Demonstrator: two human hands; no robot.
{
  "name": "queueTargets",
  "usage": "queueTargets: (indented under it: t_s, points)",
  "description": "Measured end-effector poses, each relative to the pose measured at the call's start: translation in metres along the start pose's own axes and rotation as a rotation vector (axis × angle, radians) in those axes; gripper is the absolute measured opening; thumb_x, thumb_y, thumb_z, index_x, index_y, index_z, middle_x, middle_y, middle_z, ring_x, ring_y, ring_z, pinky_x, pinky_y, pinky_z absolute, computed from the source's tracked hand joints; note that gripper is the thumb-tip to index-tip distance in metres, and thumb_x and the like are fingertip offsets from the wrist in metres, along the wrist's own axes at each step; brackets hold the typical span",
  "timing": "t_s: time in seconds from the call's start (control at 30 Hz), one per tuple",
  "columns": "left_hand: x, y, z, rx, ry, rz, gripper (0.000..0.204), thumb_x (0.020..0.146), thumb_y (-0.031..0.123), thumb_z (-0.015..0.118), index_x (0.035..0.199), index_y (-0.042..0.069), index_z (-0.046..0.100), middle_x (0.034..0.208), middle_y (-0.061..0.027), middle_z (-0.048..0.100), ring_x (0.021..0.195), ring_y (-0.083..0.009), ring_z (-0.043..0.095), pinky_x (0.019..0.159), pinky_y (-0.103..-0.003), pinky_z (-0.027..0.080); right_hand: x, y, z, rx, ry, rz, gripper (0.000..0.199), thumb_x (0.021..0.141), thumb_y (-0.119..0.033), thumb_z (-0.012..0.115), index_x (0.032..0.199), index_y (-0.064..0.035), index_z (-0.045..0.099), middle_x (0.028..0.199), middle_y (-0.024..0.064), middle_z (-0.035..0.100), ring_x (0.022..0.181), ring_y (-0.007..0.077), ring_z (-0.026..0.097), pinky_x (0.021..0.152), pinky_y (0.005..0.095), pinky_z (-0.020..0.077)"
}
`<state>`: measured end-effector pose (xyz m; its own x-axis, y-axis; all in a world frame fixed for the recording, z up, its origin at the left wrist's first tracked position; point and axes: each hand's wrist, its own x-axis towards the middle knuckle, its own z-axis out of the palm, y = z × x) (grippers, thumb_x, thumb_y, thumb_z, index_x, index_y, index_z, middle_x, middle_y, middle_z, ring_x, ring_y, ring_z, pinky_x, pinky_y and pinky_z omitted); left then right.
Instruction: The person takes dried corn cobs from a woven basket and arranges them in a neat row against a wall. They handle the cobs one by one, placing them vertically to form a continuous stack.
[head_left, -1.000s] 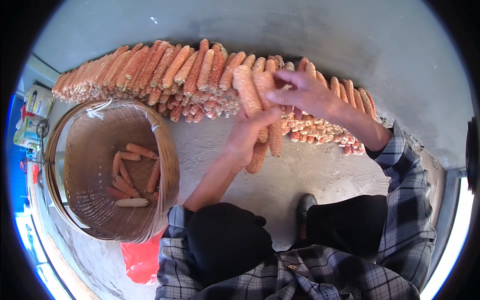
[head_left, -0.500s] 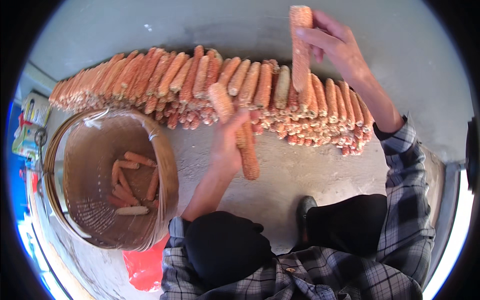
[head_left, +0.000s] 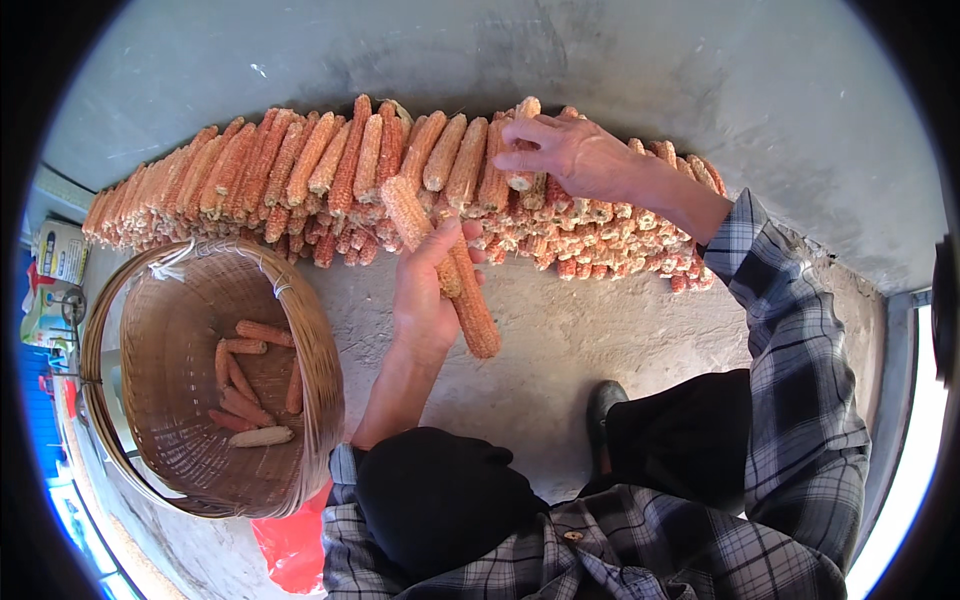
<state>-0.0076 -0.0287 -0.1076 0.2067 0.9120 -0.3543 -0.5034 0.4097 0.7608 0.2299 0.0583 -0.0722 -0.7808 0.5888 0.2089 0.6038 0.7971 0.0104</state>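
My left hand point(head_left: 425, 290) is closed around two bare corncobs in front of the pile. One held corncob point(head_left: 405, 208) leans up past the thumb; the other corncob point(head_left: 474, 315) slants down toward me, and they cross at the fingers. My right hand point(head_left: 570, 155) reaches over the top of the pile. Its thumb and fingers lie across a corncob point(head_left: 521, 180) standing in the top row, whose two ends show above and below them. The long pile of orange-red corncobs point(head_left: 320, 160) is stacked against the wall, end faces toward me.
A deep woven basket point(head_left: 325, 380) stands at the left, with several loose corncobs point(head_left: 240, 385) and a paler one point(head_left: 262, 437) inside. A red plastic bag point(head_left: 290, 550) lies beside it. The grey wall point(head_left: 640, 70) rises behind the pile; my shoe point(head_left: 604, 410) is on the concrete floor.
My right hand has come down and left with its corncob, from above the pile onto its top row. My left hand still holds its corncobs, a little further left in view.
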Motion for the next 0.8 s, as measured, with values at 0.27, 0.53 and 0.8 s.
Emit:
queueTargets:
  t_s: [0.27, 0.53, 0.8]
  points:
    - [0.004, -0.003, -0.004, -0.031, -0.004, -0.019, 0.040, 0.089, 0.026, 0.060, 0.121, 0.005, 0.051, 0.101, -0.0087, 0.062, 0.080, -0.0162, 0.055, 0.067, -0.032, 0.047, -0.003, -0.006, -0.001, 0.256, 0.037, 0.189, 0.048, 0.074, 0.005, 0.063, 0.119, -0.0111, 0.057, 0.116, 0.0068, 0.052, 0.097, 0.0266, 0.060, 0.080, 0.0360, 0.0527]
    - [0.008, -0.006, -0.006, -0.012, -0.003, -0.034, 0.038, 0.090, 0.025, 0.058, 0.121, 0.004, 0.051, 0.102, -0.0094, 0.062, 0.081, -0.0166, 0.056, 0.068, -0.032, 0.048, 0.002, -0.006, 0.006, 0.360, 0.015, 0.141, 0.032, 0.078, 0.004, 0.061, 0.108, -0.0073, 0.063, 0.101, 0.0061, 0.055, 0.090, 0.0249, 0.061, 0.077, 0.0351, 0.0534]
    - [-0.003, 0.004, 0.002, -0.135, -0.139, 0.062, 0.037, 0.093, 0.026, 0.052, 0.122, 0.003, 0.050, 0.102, -0.0103, 0.061, 0.086, -0.0189, 0.056, 0.074, -0.036, 0.047, 0.002, -0.011, 0.007, 0.349, 0.040, 0.205, 0.031, 0.079, 0.003, 0.062, 0.108, -0.0075, 0.063, 0.108, 0.0060, 0.057, 0.091, 0.0228, 0.062, 0.077, 0.0325, 0.0531]
